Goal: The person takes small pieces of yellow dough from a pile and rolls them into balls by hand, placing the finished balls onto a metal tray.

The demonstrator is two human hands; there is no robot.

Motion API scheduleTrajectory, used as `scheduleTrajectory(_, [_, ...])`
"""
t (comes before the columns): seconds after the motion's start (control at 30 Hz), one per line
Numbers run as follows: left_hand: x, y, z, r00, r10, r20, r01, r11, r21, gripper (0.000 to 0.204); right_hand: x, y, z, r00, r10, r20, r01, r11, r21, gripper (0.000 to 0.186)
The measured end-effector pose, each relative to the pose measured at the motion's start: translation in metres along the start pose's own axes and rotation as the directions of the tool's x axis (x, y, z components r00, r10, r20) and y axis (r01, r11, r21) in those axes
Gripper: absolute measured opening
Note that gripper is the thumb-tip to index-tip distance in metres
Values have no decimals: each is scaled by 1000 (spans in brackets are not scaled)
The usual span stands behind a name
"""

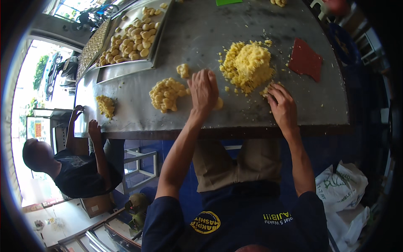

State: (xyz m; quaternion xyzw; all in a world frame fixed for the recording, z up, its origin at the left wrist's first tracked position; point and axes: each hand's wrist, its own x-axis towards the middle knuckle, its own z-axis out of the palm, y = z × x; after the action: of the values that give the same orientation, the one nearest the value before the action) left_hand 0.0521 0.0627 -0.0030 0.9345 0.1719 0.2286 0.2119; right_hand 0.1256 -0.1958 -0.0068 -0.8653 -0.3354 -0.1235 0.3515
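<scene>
Fingers of the left hand are bent and drawn together, tips down toward the metal tabletop; whether they grip anything cannot be told. A pale dough piece lies beside its wrist side. Fingers of the right hand are partly curled, tips at yellow crumbs on the near right fringe of the crumbly yellow mound; a firm grip cannot be confirmed. The step in hand appears to be taking a portion of crumble to go with a dough piece; the next move would call for gathering a compact pinch and bringing the hands together.

Outward: the dough cluster lies left of the left hand, a single lump just beyond it. The mound — between the hands and farther off — bounds their gap on the far side. A red sheet lies right of the mound. Bare metal leaves room between the hands, though the table's near edge runs close below the wrists. The tray of rounded balls limits reach at far left — a co-worker's hand lies beyond, near that edge.
</scene>
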Motion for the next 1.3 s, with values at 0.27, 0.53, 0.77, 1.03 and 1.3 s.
scheduleTrajectory(0.27, [-58, -22, -80, 984, -78, 162, 115, 965, -234, 33, 5, -5, 5, 987, 160, 9, -160, 987, -18, 39])
scheduleTrajectory(0.53, [-23, -56, -87, 937, 322, 133, -347, 829, 439, 36, 2, 7, 6, 989, 36, 143, -3, 975, -220, 58])
scheduleTrajectory(0.77, [-40, -39, -66, 966, 236, 104, -243, 968, 64, 26, 12, 22, -4, 988, 137, 68, -125, 979, -164, 51])
scheduleTrajectory(1.03, [-42, -1, -50, 967, 236, 95, -251, 942, 223, 39, -20, -12, 3, 995, 72, 75, -49, 962, -268, 44])
scheduleTrajectory(1.3, [-9, -34, -6, 959, 281, -25, -276, 953, 122, 44, 5, 23, 8, 988, 150, 33, -144, 979, -145, 38])
